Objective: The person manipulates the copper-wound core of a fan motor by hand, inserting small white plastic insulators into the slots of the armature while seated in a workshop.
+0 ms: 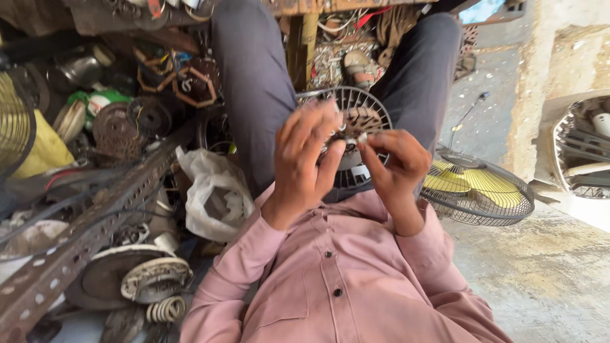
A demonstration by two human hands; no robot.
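I sit with grey trousers and a pink shirt, both hands raised over my lap. A round grey fan grille (375, 108) with a motor hub in its middle rests between my knees. My left hand (302, 162) and my right hand (397, 165) meet in front of the hub. Their fingertips pinch a small white piece (362, 136), which looks like wire ends from the motor. The left fingers are blurred by motion, and the hands hide most of the hub.
A caged fan with yellow blades (476, 187) lies on the concrete floor at right, and another fan guard (584, 149) stands by the wall. At left are a white plastic bag (216, 194), a perforated metal bar (82, 235), motor parts and coils (155, 279) and scrap.
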